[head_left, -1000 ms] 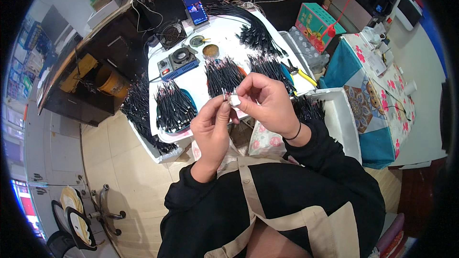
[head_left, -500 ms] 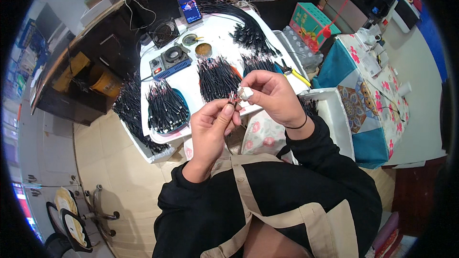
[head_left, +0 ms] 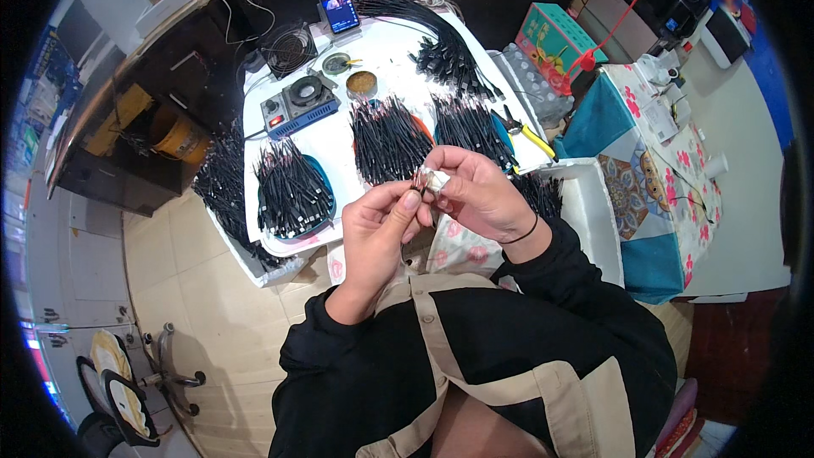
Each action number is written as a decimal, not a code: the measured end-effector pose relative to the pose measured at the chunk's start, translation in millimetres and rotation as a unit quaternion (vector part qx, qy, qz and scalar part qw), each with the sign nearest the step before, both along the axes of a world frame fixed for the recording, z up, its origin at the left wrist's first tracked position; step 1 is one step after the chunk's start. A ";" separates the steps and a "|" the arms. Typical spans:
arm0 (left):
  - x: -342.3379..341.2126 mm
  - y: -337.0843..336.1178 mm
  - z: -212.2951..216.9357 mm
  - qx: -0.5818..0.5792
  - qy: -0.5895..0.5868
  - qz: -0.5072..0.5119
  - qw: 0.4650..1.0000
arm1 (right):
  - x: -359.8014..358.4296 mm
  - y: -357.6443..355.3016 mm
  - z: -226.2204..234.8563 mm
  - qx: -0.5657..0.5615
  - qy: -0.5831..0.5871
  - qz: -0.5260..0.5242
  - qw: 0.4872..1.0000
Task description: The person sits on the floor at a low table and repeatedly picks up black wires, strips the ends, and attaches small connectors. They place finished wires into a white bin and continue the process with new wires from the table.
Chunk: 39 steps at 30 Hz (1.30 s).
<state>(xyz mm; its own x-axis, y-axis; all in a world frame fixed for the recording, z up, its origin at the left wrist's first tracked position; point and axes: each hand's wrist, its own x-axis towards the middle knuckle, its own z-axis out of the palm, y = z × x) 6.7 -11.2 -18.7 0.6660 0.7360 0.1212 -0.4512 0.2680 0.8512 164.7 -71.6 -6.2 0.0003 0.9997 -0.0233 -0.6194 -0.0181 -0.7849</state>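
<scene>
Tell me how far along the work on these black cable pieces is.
Several bundles of black cable pieces already lie sorted on the white table. Right now the left hand and right hand pinch one small pale piece between the fingertips. A long unsorted heap waits at the far edge, so plenty seems left.

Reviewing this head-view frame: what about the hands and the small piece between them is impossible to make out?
- The small silvery piece: too small to tell its kind; the right hand covers most of it.
- The left hand: its fingertips meet the piece, but the grip itself is hidden by the fingers.
- The phone screen: too small to read.
- The black cable bundles: end fittings blur together.
</scene>
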 end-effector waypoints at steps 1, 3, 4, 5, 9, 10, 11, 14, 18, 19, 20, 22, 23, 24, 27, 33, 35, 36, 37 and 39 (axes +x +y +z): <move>0.1 0.4 -0.4 -0.004 0.002 -0.009 1.000 | 0.3 0.1 0.9 0.003 -0.011 0.003 1.000; -0.5 1.4 -1.3 -0.031 -0.006 -0.032 0.999 | 0.0 0.8 1.7 0.005 -0.026 -0.007 1.000; -1.2 2.0 -1.8 -0.030 -0.003 -0.037 0.999 | 0.2 1.3 2.0 -0.001 -0.031 -0.002 1.000; -2.4 3.1 -2.2 -0.036 -0.001 -0.046 0.998 | 0.3 1.8 2.0 -0.008 -0.036 0.002 0.999; -3.3 4.1 -3.1 -0.040 0.041 -0.048 0.997 | 2.0 4.2 2.4 -0.024 -0.006 0.027 0.999; -3.2 4.3 -2.7 -0.034 0.045 -0.048 0.997 | 2.5 5.0 2.7 -0.025 -0.012 0.030 0.999; -3.2 4.1 -2.1 -0.028 0.048 -0.047 0.997 | 2.6 5.1 3.1 -0.025 -0.018 0.032 0.999; -6.0 5.0 0.1 -0.017 0.061 -0.060 0.996 | 3.9 6.9 4.3 -0.038 -0.028 0.052 0.997; -13.5 4.6 1.0 0.010 0.103 -0.081 0.991 | 4.2 7.1 4.8 -0.057 -0.052 0.066 0.995; -14.9 3.3 0.5 0.011 0.110 -0.083 0.990 | 3.6 5.9 4.5 -0.067 -0.060 0.063 0.994; -15.5 2.5 -0.2 0.010 0.116 -0.084 0.990 | 2.6 5.0 3.7 -0.079 -0.067 0.063 0.993; -14.0 1.4 -2.2 -0.009 0.110 -0.088 0.990 | 1.6 3.8 2.3 -0.089 -0.055 0.059 0.993; -13.3 1.4 -2.8 -0.009 0.105 -0.088 0.991 | 1.1 3.7 1.4 -0.092 -0.044 0.058 0.993; -12.3 1.7 -3.2 -0.008 0.099 -0.087 0.991 | 0.9 3.8 0.5 -0.092 -0.029 0.056 0.994; -12.0 2.9 -2.5 -0.001 0.093 -0.096 0.991 | 2.6 5.6 -1.7 -0.093 -0.006 0.077 0.993; -6.9 3.8 -4.4 -0.091 0.091 -0.116 0.985 | 13.1 8.0 -5.0 -0.115 -0.020 0.099 0.988; -6.1 3.9 -6.2 -0.059 0.099 -0.109 0.987 | 14.1 7.0 -7.1 -0.096 -0.035 0.091 0.991; -6.2 4.0 -7.1 -0.046 0.104 -0.107 0.988 | 13.6 6.2 -8.4 -0.092 -0.041 0.086 0.991; -6.0 3.7 -8.1 -0.055 0.100 -0.102 0.988 | 12.2 4.7 -9.6 -0.091 -0.042 0.078 0.992; -5.8 3.5 -9.8 -0.074 0.087 -0.097 0.989 | 8.5 3.7 -12.3 -0.092 -0.043 0.064 0.993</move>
